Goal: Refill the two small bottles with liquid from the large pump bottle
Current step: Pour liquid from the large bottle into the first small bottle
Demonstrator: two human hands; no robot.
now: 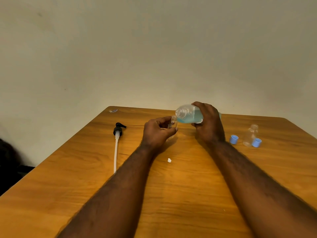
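Our right hand [208, 124] wraps the large clear plastic bottle of blue liquid [188, 115], tipped sideways above the wooden table [171, 194]; we judge it heavy and sloshing, best gripped mid-body. Our left hand [156, 133] pinches the small clear bottle [172, 123] just beside that open mouth: light, rigid, easily knocked.

We're indoors in a plain room, home or office, hard to tell which. An orange-brown wood-grain worktop with rounded corners [171, 194] sits right up against a smooth off-white painted wall [154, 48]. The light is warm and dim, and a dark blurred shape [8, 160] sits low at the left edge.
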